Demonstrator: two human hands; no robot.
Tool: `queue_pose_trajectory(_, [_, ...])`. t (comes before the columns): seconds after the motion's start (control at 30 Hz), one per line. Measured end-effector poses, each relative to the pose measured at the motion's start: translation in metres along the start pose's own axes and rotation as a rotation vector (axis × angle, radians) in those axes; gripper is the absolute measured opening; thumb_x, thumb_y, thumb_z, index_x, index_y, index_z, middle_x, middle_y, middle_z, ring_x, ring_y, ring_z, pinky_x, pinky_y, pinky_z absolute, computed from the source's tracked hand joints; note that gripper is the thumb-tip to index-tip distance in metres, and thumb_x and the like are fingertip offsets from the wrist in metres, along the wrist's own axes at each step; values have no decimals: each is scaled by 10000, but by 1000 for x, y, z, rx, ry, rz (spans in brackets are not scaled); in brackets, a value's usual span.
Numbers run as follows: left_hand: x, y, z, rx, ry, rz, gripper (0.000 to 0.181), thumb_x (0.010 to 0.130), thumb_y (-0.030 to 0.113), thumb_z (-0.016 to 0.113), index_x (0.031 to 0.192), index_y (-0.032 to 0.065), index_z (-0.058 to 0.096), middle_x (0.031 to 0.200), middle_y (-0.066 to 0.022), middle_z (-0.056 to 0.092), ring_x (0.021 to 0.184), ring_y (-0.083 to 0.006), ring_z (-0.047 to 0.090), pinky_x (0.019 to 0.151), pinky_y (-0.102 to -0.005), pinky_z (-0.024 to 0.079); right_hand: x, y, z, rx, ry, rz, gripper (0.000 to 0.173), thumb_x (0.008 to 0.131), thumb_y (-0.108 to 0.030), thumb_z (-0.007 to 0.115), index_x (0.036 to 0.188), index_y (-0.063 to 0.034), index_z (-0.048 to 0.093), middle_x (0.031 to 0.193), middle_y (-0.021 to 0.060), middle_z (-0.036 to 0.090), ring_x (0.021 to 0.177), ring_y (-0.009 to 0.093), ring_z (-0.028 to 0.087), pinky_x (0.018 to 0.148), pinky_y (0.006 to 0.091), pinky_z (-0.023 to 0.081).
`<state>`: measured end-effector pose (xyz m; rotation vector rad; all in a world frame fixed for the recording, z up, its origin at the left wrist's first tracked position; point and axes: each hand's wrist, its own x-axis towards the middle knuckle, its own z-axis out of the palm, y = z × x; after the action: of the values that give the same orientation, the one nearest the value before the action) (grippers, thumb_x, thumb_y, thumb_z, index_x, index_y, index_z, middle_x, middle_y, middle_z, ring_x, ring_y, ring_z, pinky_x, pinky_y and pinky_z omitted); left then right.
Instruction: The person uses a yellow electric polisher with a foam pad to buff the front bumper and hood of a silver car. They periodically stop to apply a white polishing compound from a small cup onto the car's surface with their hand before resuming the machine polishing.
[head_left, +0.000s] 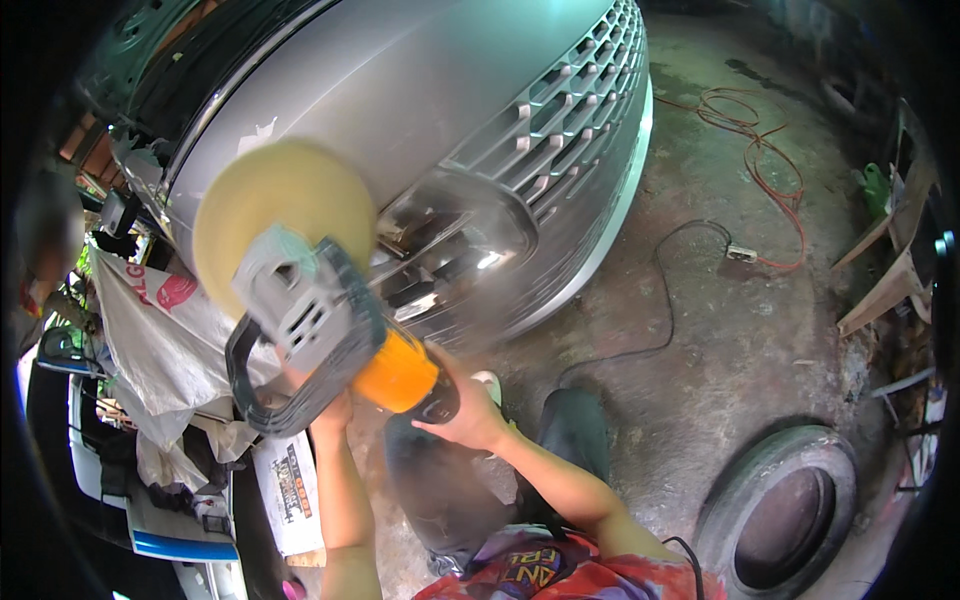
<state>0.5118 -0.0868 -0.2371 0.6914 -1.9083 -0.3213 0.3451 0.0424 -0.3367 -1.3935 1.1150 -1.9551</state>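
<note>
An orange and grey rotary polisher (322, 322) with a round yellow pad (285, 202) is held up to the silver front of a car (360, 90). The pad covers part of the paintwork beside the headlight (480, 232) and looks blurred. My right hand (469, 409) is wrapped around the dark rear end of the polisher's orange body. Behind the black loop handle (277, 412), my left hand (335, 412) grips the tool near its head. The loop and body hide most of the left fingers.
The honeycomb grille (555, 135) continues beyond the headlight. A black cord (660, 330) meets an orange extension cord (799, 217) at a socket block (741, 255) on the concrete. A tyre (780, 517) lies right, below a plastic chair (892, 277). A white sack (165, 330) hangs left, near a person (49, 232).
</note>
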Motion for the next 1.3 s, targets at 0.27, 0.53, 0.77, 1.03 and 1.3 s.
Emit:
queue_pose_trajectory(0.27, [20,48,49,-141,1,-67,616,888,257,659,1373,-35,416,1249,-172,571,1179,-293,542,1031,-420,393,21,-40,-55,-129,-14,58,955,678,-166,840,1482,-128,325,1328,207,558,1161,397,584,958,427,494])
queue_pose_trajectory(0.53, [110,173,142,-343,-237,186,346,663,305,814,904,75,720,861,-134,699,757,-352,671,701,-403,540,23,-35,-87,131,317,239,1032,608,-103,899,1434,11,291,1278,152,520,1150,244,533,1008,396,427])
queue_pose_trajectory(0.77, [68,115,71,-311,-195,70,679,769,303,710,1313,-34,483,1282,-192,555,1137,-296,552,977,-410,434,20,-48,-47,-225,167,-10,1040,631,-131,896,1461,-10,282,1333,185,513,1208,280,527,1025,403,416])
queue_pose_trajectory(1.03, [32,30,-6,-959,434,-277,621,971,528,412,1330,27,489,1272,-139,589,1128,-284,602,966,-421,487,59,-90,-6,-535,-371,21,1099,632,-111,861,1527,-162,226,1281,208,572,1097,418,597,881,447,522])
queue_pose_trajectory(1.3, [-17,-17,22,-1275,694,-486,809,918,706,292,1322,36,498,1173,-161,632,964,-323,652,844,-462,541,64,-114,2,-840,-771,181,1126,690,-160,836,1555,-184,116,1070,282,595,837,481,642,716,514,545])
